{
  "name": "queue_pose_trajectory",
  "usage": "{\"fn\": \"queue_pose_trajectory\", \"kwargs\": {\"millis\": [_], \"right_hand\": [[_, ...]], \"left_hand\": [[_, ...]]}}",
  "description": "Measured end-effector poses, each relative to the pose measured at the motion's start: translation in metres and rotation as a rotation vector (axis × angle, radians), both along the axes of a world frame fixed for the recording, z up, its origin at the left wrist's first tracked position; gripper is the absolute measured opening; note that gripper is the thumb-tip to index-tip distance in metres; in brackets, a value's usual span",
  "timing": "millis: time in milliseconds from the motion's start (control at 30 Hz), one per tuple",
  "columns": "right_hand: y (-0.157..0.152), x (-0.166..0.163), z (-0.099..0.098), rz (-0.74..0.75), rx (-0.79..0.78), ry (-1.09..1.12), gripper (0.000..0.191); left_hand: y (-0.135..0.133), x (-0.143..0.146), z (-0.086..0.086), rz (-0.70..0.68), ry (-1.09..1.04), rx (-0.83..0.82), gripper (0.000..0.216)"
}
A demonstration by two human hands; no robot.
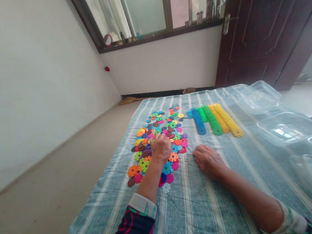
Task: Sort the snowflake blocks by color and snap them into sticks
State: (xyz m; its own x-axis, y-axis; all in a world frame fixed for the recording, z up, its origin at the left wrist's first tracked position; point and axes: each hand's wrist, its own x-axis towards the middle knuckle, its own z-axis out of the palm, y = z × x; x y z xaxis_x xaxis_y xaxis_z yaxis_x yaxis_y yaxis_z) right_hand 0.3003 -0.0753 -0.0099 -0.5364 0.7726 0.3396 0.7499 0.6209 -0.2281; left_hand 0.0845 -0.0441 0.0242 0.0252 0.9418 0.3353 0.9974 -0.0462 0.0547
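Observation:
A spread of notched plastic discs (pixel 173 156) in many colours lies in a loose heap on the striped cloth. My left hand (pixel 161 148) reaches into the middle of it, fingers bent down and closed; the fingertips and anything between them are hidden. To the right of the heap, my right hand (pixel 208 160) rests palm down on the cloth, its fingers curled together, and whatever may be under them does not show. Beyond it lie rows of stacked discs sorted by colour: a blue row (pixel 199 122), a green row (pixel 212 120), and a yellow row (pixel 228 120).
Clear plastic containers (pixel 291 128) stand along the right side of the bed-like surface with its striped cloth (pixel 187 217). A wall with a window ledge (pixel 162 37) is beyond, and a dark door (pixel 258 30) is at the right. Bare floor (pixel 93 152) runs along the left.

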Motion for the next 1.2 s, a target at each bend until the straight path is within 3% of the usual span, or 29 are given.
{"fn": "queue_pose_trajectory", "kwargs": {"millis": [167,433,1200], "right_hand": [[0.001,0.0,0.001,0.019,0.006,0.011,0.016],[0.0,-0.001,0.002,0.009,0.011,0.012,0.017],[0.001,-0.002,0.005,-0.013,0.012,-0.017,0.016]], "left_hand": [[0.015,0.013,-0.005,0.1,-0.002,-0.022,0.026],[0.017,0.016,0.006,0.114,-0.073,-0.169,0.032],[0.03,0.011,0.002,0.073,-0.297,-0.082,0.007]]}}
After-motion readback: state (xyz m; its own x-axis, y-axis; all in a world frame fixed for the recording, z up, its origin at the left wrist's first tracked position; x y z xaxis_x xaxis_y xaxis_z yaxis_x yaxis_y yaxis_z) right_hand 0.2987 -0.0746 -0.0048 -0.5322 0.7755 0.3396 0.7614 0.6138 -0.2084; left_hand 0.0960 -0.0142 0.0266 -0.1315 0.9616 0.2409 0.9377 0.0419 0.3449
